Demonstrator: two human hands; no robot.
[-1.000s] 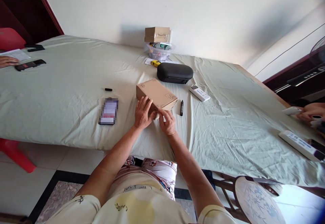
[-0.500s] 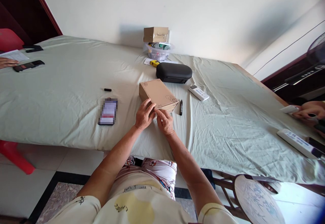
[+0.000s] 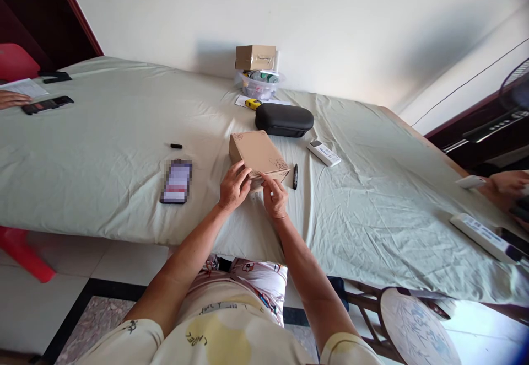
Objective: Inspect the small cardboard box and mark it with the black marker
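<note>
A small brown cardboard box (image 3: 259,150) with printed line drawings lies on the cloth-covered table in front of me, its lid down. My left hand (image 3: 233,189) grips its near left corner, fingertips on the top edge. My right hand (image 3: 274,195) pinches at the front edge of the lid, thumb and index finger together. The fingers partly hide the box's front side. Just right of the box lies an uncapped black marker (image 3: 295,176); its black cap (image 3: 176,146) is off to the left, above a phone (image 3: 177,182) with a blurred screen.
Behind the box are a black hard case (image 3: 284,119), a yellow tape measure (image 3: 252,103) and a plastic tub (image 3: 261,85) with another carton (image 3: 255,57) on top. A white device (image 3: 324,153) lies to the right. Other people's hands show at both table ends.
My right hand has shifted slightly right along the lid's front edge, away from my left hand. The box has moved a little to the right and its front lid edge looks slightly raised.
</note>
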